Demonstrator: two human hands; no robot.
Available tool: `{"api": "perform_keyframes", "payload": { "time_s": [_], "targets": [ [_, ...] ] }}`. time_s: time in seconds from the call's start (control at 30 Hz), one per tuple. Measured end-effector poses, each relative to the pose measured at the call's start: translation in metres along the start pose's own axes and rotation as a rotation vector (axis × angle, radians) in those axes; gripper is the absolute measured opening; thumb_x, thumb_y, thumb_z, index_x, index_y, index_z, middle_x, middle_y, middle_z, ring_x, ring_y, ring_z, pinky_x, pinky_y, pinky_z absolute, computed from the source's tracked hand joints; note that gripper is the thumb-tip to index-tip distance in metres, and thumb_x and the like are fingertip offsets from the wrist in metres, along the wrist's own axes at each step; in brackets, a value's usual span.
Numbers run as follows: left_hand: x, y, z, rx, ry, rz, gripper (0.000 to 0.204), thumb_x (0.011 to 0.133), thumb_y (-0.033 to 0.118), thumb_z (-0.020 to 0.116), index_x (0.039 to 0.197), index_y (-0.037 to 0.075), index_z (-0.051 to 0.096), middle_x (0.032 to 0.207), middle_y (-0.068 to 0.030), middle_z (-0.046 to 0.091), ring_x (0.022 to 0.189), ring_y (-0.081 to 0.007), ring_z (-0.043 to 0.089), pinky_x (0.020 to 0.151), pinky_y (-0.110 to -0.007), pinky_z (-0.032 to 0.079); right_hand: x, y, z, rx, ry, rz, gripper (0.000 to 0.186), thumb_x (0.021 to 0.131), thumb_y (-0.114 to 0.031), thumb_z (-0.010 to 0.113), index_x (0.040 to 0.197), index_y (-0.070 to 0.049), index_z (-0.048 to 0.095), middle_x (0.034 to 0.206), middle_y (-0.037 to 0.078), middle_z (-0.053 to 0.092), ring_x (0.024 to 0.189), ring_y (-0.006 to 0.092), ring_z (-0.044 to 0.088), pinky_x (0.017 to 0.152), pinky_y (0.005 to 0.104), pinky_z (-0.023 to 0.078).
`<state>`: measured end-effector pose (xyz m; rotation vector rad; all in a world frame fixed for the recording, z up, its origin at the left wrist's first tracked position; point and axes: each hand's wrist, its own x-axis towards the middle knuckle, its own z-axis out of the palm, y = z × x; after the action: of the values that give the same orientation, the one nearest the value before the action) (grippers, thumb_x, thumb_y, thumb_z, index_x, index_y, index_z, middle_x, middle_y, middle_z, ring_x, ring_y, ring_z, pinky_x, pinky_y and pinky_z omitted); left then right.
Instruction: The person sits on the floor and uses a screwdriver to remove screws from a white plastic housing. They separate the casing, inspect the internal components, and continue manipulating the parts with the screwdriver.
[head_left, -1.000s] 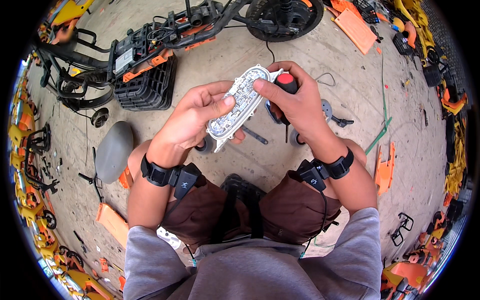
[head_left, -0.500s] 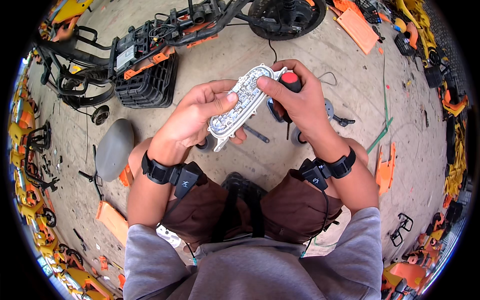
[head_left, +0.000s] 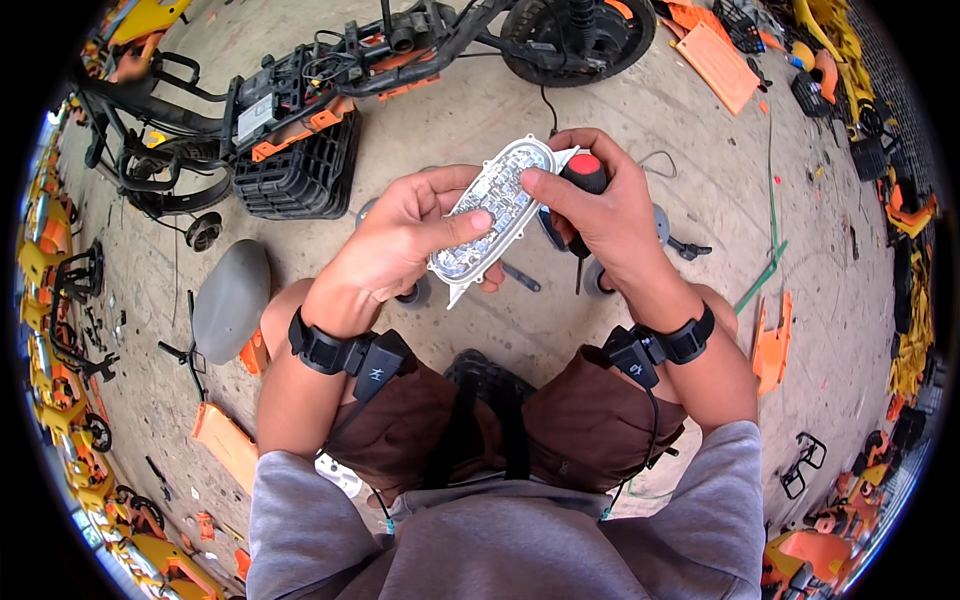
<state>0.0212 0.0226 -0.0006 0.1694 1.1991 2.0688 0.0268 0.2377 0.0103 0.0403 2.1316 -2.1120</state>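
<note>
Between my hands is an oblong white housing (head_left: 499, 215), tilted with its upper end to the right. Its inside is packed with shiny silver pieces, and small lugs stick out round the rim. My left hand (head_left: 425, 225) grips the lower left end, thumb lying across the silvery face and fingers behind. My right hand (head_left: 595, 195) pinches the upper right end with the thumb on the face. In that same hand sits a screwdriver (head_left: 584, 172) with a red-topped black handle, its thin shaft pointing down toward the floor. The fingers behind the housing are mostly hidden.
A stripped black scooter frame (head_left: 330, 75) with a wheel (head_left: 577, 40) lies ahead, a black crate (head_left: 300, 170) beside it. A grey seat (head_left: 232, 302) rests at left. Orange panels (head_left: 716, 68) and a green strap (head_left: 765, 275) are on the floor; yellow parts line both sides.
The housing has shifted slightly to the right and its face has turned a little. My left thumb has moved a bit right along it; both hands keep their hold.
</note>
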Motion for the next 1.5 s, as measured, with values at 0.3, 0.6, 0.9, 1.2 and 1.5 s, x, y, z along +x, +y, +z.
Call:
{"api": "perform_keyframes", "payload": {
  "time_s": [0.3,0.6,0.9,1.2,1.5],
  "targets": [
    [0.000,-0.003,0.014,0.193,0.166,0.106,0.043,0.091,0.001,0.065,0.130,-0.009,0.050,0.108,-0.0124,0.068,0.079,-0.0167,0.069,0.067,-0.030,0.060,-0.001,0.002,0.001,-0.042,0.034,-0.007,0.043,0.081,-0.019,0.079,0.114,0.000,0.061,0.069,-0.001,0.061,0.052,0.0027,0.052,0.043,0.0191,0.038],
    [-0.005,-0.004,0.016,0.341,0.200,0.192,0.042,0.091,-0.002,0.064,0.130,-0.009,0.051,0.105,-0.0108,0.068,0.077,-0.0129,0.066,0.066,-0.026,0.055,-0.002,0.000,0.006,-0.008,-0.050,-0.054,0.054,0.077,-0.016,0.085,0.122,0.000,0.059,0.093,0.001,0.066,0.078,0.0038,0.058,0.064,0.0196,0.049],
    [-0.005,-0.003,0.017,0.353,0.220,0.186,0.041,0.091,-0.002,0.065,0.129,-0.008,0.053,0.103,-0.0110,0.068,0.078,-0.0134,0.067,0.065,-0.026,0.056,0.000,0.003,0.005,-0.061,-0.061,-0.103,0.052,0.080,-0.015,0.082,0.124,0.000,0.058,0.093,0.001,0.066,0.077,0.0045,0.058,0.065,0.0203,0.050],
    [-0.003,-0.003,0.016,0.376,0.228,0.154,0.044,0.090,-0.001,0.067,0.130,-0.008,0.053,0.101,-0.0103,0.069,0.079,-0.0129,0.067,0.066,-0.026,0.056,-0.002,-0.001,0.006,-0.047,-0.037,-0.057,0.052,0.080,-0.015,0.082,0.123,0.001,0.058,0.090,0.001,0.065,0.072,0.0047,0.058,0.060,0.0206,0.049],
    [-0.010,0.004,0.016,0.468,0.191,0.302,0.054,0.088,-0.002,0.069,0.136,-0.008,0.047,0.109,-0.0106,0.067,0.091,-0.0126,0.066,0.075,-0.025,0.055,0.001,-0.006,-0.005,0.094,0.117,-0.088,0.052,0.079,-0.013,0.082,0.123,0.001,0.058,0.076,-0.001,0.063,0.055,0.0029,0.051,0.046,0.0186,0.039]
  ]
}}
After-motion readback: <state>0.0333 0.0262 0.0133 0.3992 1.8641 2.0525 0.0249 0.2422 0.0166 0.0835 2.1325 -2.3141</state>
